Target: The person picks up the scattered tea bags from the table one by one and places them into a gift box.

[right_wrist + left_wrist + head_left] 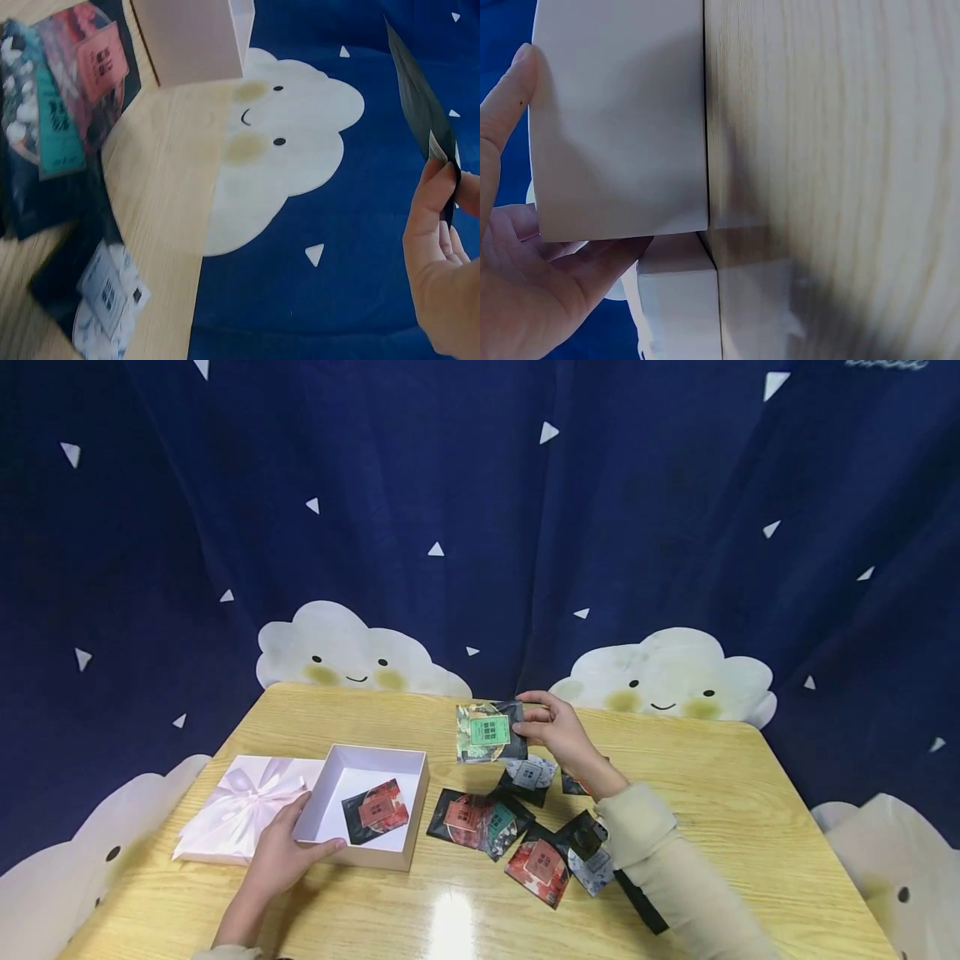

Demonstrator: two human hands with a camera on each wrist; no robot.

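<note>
My right hand pinches a flat black sachet with a green label by its right edge, raised over the far part of the table. From the right wrist view the sachet appears almost edge-on between thumb and fingers. My left hand holds the near left corner of an open white box; its thumb lies at the front rim and the fingers go along the left side. Inside that box lies a dark sachet with a red label. The left wrist view shows the box's plain front wall close up.
A pale pink lid with a ribbon bow sits left of the box. Several more sachets lie scattered right of it, among them a red-labelled one and a white-labelled one. A blue curtain hangs behind the wooden table.
</note>
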